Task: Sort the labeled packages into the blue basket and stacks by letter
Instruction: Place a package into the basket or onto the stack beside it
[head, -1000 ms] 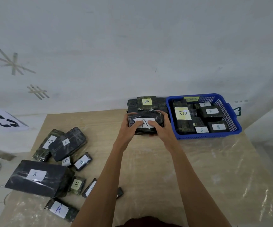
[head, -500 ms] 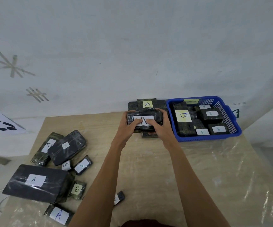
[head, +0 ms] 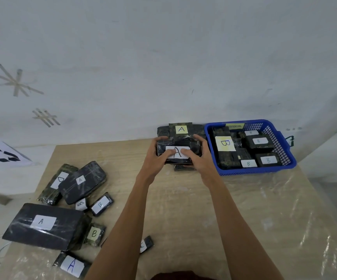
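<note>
The right half of the surface (head: 264, 215) lies bare in front of the blue basket (head: 252, 172), with plenty of room to reach through. Loose packages (head: 42, 225) crowd the left side. At the back, the A stack (head: 180, 129) sits just beside the basket, against the wall (head: 163, 67).

One wide-angle view, worn on the head, looks forward and down across the table (head: 244, 209) toward the wall (head: 163, 57), which fills the upper half of the frame. The basket (head: 254, 171) sits right of centre, at the table's far edge against the wall, near enough that the letters on the labels inside it read plainly. Both forearms enter from the bottom edge and run up to the left hand (head: 157, 157) and right hand (head: 201, 157), which grip a package (head: 175, 145) just left of the basket, at mid-frame. Well left of the basket and nearer the camera, loose packages (head: 46, 225) lie at lower left. The table's side edges splay toward the bottom corners.
</note>
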Demonstrator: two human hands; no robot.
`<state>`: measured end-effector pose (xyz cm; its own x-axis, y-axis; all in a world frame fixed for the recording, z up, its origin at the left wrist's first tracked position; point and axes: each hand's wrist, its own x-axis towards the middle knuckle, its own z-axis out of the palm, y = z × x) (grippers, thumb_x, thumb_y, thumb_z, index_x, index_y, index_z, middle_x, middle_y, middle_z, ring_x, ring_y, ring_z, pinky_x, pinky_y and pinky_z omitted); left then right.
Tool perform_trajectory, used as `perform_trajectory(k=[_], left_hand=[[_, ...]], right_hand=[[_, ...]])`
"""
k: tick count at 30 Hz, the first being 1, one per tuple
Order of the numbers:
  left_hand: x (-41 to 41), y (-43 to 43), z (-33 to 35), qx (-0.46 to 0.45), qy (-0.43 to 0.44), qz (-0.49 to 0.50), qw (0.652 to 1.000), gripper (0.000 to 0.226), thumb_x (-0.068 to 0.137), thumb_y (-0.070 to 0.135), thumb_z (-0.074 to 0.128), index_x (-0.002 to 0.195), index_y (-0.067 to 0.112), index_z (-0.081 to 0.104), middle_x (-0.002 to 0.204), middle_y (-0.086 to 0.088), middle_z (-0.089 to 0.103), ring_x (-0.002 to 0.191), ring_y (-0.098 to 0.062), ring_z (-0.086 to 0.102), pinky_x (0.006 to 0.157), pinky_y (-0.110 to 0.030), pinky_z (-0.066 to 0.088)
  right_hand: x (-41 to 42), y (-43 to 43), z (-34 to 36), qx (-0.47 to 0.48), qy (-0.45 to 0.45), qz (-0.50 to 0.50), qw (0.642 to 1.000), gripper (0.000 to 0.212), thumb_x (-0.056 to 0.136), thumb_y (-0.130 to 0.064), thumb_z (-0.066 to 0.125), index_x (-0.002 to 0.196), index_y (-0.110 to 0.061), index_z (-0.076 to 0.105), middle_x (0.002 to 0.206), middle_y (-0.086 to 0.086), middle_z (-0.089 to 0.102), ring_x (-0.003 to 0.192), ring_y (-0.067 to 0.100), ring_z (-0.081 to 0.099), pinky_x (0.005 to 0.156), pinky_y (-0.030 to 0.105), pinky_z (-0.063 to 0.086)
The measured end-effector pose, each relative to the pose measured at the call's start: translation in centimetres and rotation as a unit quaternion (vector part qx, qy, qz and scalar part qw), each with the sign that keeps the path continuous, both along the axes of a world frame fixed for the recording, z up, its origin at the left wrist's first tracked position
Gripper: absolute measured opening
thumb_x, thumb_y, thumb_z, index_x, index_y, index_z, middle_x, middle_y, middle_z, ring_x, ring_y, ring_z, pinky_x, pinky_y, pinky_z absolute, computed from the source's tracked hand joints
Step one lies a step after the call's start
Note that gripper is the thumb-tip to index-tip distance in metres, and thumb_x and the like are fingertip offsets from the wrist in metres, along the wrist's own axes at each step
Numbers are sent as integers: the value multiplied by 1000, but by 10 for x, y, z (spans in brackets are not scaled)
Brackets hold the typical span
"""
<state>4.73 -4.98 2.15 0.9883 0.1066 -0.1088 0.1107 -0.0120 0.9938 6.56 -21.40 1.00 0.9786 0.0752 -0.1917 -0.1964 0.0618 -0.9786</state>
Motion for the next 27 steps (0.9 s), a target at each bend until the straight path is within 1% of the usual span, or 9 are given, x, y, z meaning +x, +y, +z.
perform_trajectory(k=[2, 3, 6, 9, 12, 15, 19, 22, 27], left_hand=[[0, 3, 1, -2, -15, -21, 1000, 53, 89, 6, 74, 134, 23, 51, 122, 0, 65, 107, -13, 66, 86, -25, 56], [0, 5, 0, 5, -21, -34, 999, 61, 87, 5, 76, 138, 25, 49, 127, 0, 62, 112, -13, 64, 89, -26, 56], [1, 8, -1, 43, -27, -54, 997, 81, 82, 11, 82, 148, 34, 41, 143, 9, 53, 130, -8, 54, 102, -29, 50], [1, 9, 0, 39, -27, -73, 996, 87, 80, -3, 80, 152, 23, 39, 138, 2, 59, 125, -11, 60, 100, -30, 53], [0, 7, 0, 54, -32, -82, 995, 86, 81, -9, 76, 152, 21, 37, 133, 0, 61, 120, -14, 62, 98, -31, 54], [-2, 5, 0, 47, -15, -86, 995, 85, 85, -8, 69, 152, 30, 31, 132, 5, 58, 115, -11, 63, 96, -32, 55], [-3, 3, 0, -5, 41, -83, 996, 70, 93, 6, 65, 146, 39, 34, 131, 6, 60, 113, -14, 64, 87, -27, 51], [-3, 2, -3, -37, 79, -55, 995, 51, 100, 14, 57, 142, 36, 39, 130, 2, 61, 109, -14, 64, 78, -27, 50], [-4, 2, -9, -26, 75, -38, 996, 42, 101, 6, 54, 137, 24, 43, 126, -4, 62, 102, -16, 66, 80, -32, 57]], right_hand=[[2, -3, 1, 31, 70, -9, 997, 74, 78, -49, 78, 143, -40, 42, 135, -10, 57, 122, 15, 57, 105, 45, 47], [3, -4, 3, 40, 103, -11, 994, 71, 81, -54, 74, 144, -36, 45, 133, -9, 59, 120, 15, 58, 103, 44, 47], [4, -7, 7, 108, 174, 3, 979, 47, 97, -56, 54, 129, -22, 62, 123, 4, 70, 110, 23, 67, 86, 42, 56], [0, -9, 10, 123, 210, 12, 970, 43, 102, -53, 47, 127, -20, 61, 121, 9, 70, 109, 28, 68, 73, 43, 60], [-1, -7, 12, 86, 183, -5, 979, 31, 103, -34, 54, 130, -19, 51, 126, 10, 61, 106, 29, 66, 71, 48, 62], [0, -4, 16, 61, 129, -17, 990, 28, 102, -22, 56, 128, -20, 46, 123, 10, 62, 101, 29, 68, 63, 41, 61], [-4, -7, 19, 42, 68, 9, 997, 36, 100, -14, 55, 130, -31, 44, 123, 6, 62, 108, 26, 66, 78, 41, 62], [-7, -7, 19, 24, 29, 39, 999, 44, 98, -5, 53, 133, -31, 47, 125, 2, 58, 109, 22, 64, 82, 40, 62], [-11, -3, 19, -9, 13, 47, 999, 42, 98, -6, 58, 133, -25, 45, 114, -7, 57, 99, 11, 64, 67, 22, 59]])
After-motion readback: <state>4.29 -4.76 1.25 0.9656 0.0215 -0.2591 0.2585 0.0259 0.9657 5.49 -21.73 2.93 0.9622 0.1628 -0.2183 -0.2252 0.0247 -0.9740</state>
